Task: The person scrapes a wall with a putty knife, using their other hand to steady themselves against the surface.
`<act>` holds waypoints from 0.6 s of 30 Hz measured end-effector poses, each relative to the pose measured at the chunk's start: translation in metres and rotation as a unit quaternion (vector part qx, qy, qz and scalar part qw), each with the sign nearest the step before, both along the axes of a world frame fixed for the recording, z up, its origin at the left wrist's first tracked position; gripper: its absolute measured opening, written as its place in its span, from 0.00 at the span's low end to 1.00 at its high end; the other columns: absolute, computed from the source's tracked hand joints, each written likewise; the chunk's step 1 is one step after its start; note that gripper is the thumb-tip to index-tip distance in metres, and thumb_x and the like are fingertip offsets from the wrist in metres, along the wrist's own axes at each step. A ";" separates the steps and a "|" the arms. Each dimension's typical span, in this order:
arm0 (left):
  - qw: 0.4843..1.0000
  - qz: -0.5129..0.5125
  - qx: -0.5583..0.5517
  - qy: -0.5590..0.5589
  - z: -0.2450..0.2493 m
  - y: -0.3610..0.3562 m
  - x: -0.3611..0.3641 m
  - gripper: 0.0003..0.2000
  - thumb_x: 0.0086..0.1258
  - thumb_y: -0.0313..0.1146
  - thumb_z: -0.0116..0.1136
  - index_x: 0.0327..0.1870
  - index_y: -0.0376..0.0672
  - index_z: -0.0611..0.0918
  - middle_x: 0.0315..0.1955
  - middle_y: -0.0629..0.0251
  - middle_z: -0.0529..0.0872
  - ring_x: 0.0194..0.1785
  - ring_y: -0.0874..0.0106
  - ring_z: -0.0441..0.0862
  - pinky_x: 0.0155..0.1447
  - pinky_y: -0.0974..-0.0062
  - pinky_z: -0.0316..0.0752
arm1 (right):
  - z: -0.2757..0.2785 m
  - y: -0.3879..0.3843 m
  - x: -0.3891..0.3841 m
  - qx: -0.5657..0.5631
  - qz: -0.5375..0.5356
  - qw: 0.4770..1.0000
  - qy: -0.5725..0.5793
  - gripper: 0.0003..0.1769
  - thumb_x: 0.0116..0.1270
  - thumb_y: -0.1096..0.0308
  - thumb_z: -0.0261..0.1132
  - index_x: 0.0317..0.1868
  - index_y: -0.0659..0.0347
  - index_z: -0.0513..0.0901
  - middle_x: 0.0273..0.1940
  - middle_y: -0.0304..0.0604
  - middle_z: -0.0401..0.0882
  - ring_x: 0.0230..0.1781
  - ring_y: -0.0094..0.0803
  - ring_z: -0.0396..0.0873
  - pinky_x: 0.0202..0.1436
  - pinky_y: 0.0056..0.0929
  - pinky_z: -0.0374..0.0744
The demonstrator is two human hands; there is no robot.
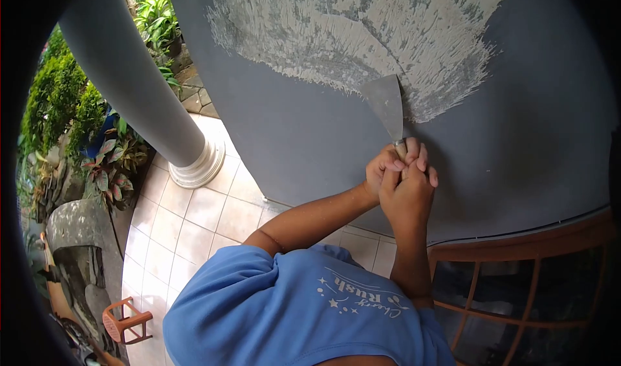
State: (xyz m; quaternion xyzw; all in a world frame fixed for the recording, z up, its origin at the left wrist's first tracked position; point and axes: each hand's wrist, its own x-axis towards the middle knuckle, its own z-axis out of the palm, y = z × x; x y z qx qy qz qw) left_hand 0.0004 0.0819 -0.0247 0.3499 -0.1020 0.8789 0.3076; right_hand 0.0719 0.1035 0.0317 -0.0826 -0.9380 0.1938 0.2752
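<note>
A scraper (386, 106) with a broad, flared metal blade and a light handle is held up against the grey wall (291, 117). Its blade edge meets the lower border of a rough patch (323, 36) where the paint is scraped away, showing a pale, streaky surface. My left hand (381, 170) is closed around the handle just below the blade. My right hand (413, 194) is also closed on the handle, overlapping the left one, so most of the handle is hidden between the fingers.
A round grey column (139, 81) stands at the left on a tiled floor (220, 210). A small orange-brown stool (127, 321) is at lower left, beside plants and rocks (74, 223). A wood-framed window (517, 288) lies at lower right.
</note>
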 end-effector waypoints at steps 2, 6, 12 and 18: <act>0.999 -0.031 0.016 0.017 0.019 -0.009 0.024 0.07 0.55 0.32 0.49 0.31 0.40 0.67 0.33 0.54 0.76 0.40 0.42 0.82 0.45 0.54 0.78 | 0.014 -0.028 0.010 0.204 -0.151 0.960 -0.120 0.12 0.63 0.63 0.59 0.39 0.64 0.77 0.32 0.50 0.76 0.33 0.48 0.82 0.34 0.43 0.78; 0.994 -0.078 0.076 0.022 0.020 -0.009 0.015 0.08 0.56 0.32 0.49 0.31 0.40 0.67 0.33 0.54 0.76 0.41 0.42 0.81 0.45 0.54 0.79 | 0.016 -0.024 0.014 0.088 -0.037 0.990 0.100 0.12 0.63 0.61 0.58 0.36 0.61 0.77 0.31 0.47 0.75 0.30 0.46 0.82 0.31 0.41 0.79; 0.993 -0.098 0.072 -0.005 0.025 -0.024 0.025 0.08 0.55 0.32 0.51 0.31 0.40 0.67 0.34 0.54 0.75 0.42 0.41 0.81 0.47 0.53 0.77 | 0.009 -0.025 0.012 0.066 -0.019 0.997 0.021 0.12 0.63 0.59 0.60 0.37 0.59 0.78 0.33 0.45 0.75 0.29 0.45 0.82 0.31 0.42 0.79; 0.992 -0.079 0.093 -0.028 -0.001 0.003 0.008 0.08 0.57 0.32 0.51 0.31 0.41 0.67 0.34 0.55 0.75 0.43 0.41 0.81 0.47 0.53 0.77 | 0.015 -0.024 0.011 0.103 -0.040 0.993 0.030 0.11 0.63 0.59 0.59 0.37 0.57 0.78 0.33 0.44 0.74 0.29 0.45 0.82 0.31 0.41 0.79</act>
